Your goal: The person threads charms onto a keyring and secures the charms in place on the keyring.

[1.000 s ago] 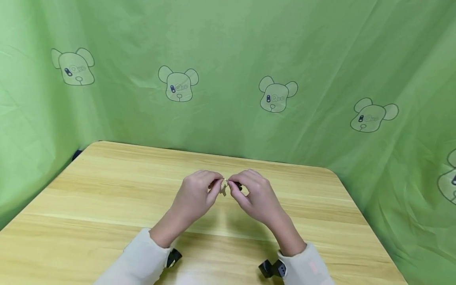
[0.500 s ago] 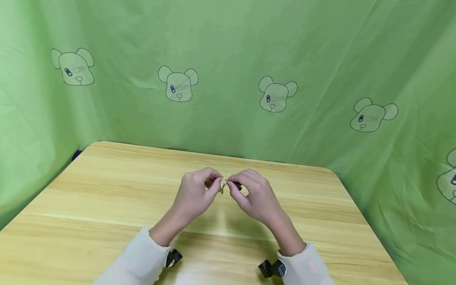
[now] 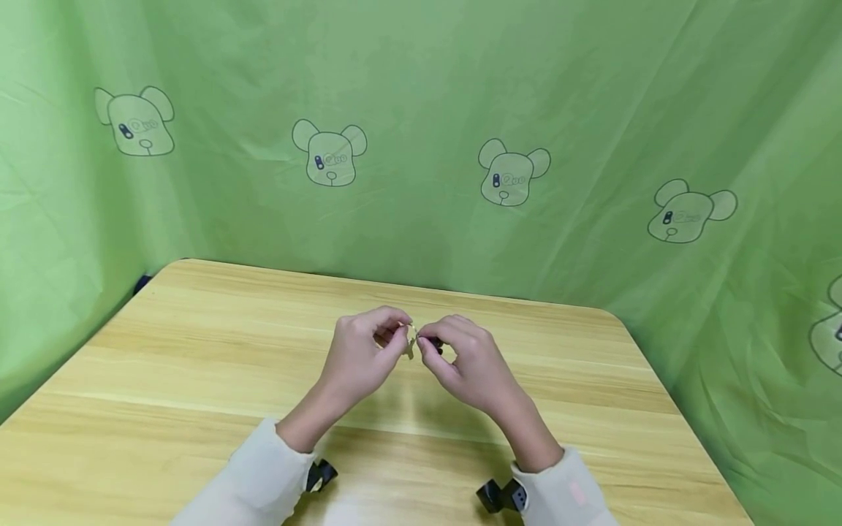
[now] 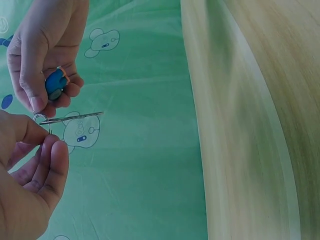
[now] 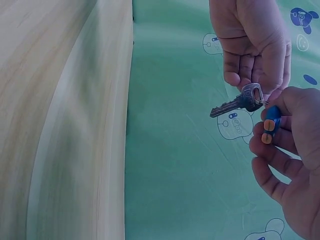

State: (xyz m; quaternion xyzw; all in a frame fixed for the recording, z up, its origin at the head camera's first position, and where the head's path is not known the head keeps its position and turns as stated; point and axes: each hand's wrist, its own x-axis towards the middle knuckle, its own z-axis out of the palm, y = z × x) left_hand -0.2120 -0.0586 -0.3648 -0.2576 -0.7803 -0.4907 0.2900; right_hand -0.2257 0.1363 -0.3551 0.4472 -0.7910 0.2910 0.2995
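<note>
My left hand (image 3: 360,354) and right hand (image 3: 468,359) meet fingertip to fingertip above the table. Between thumb and finger, the left hand pinches a thin metal key ring (image 4: 49,128). A silver key (image 5: 234,105) hangs from the ring, its toothed blade pointing away from both hands. The right hand pinches the ring's other side, where a small link joins it. A small blue charm (image 4: 55,83) with orange parts dangles against the right hand's curled fingers; its exact figure is partly hidden by them.
A light wood-grain table (image 3: 197,351) with rounded corners spreads below the hands. Behind it hangs a green curtain (image 3: 421,88) printed with bear heads. Black wrist cameras sit at both sleeve cuffs (image 3: 552,482).
The left hand has shifted slightly up and left, and its index finger and thumb have spread a little. The key has tilted slightly; the right hand has barely moved.
</note>
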